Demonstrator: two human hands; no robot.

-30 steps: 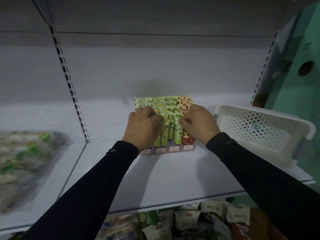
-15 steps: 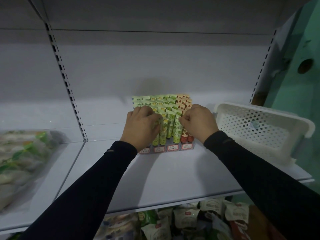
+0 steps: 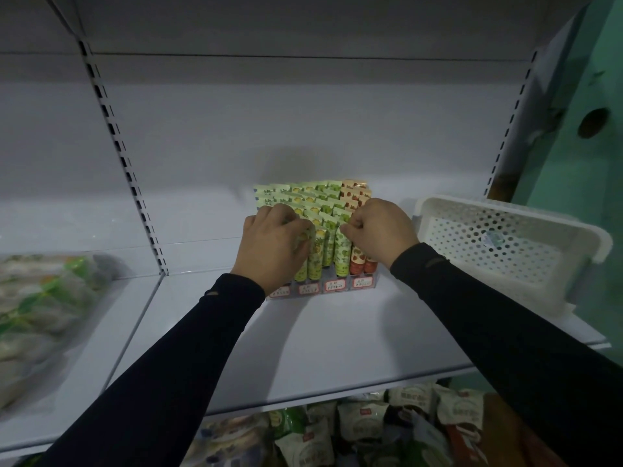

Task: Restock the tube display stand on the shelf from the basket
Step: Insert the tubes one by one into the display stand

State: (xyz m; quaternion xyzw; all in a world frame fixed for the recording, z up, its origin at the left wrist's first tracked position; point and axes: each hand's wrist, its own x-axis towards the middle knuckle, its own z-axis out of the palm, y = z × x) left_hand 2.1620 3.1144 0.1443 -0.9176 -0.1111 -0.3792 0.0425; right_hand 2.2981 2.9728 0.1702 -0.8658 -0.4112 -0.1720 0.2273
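A clear tiered tube display stand (image 3: 332, 285) stands on the white shelf (image 3: 337, 332), packed with green tubes (image 3: 318, 254) and red tubes (image 3: 357, 261) at its right. My left hand (image 3: 273, 246) covers the stand's left columns, fingers curled round a front green tube. My right hand (image 3: 379, 232) sits over the right columns, its curled fingers pinching the top of a tube; which one is hidden. The white perforated basket (image 3: 505, 251) stands tilted to the right of the stand; I see no tubes inside it.
A clear bag of packaged food (image 3: 37, 318) lies on the adjoining shelf at left. Snack packets (image 3: 354, 429) fill the shelf below. A slotted upright (image 3: 124, 163) divides the bays. A green wall (image 3: 590, 129) stands at right.
Both hands stay on the stand's front tubes with only small finger shifts. The view has drifted slightly.
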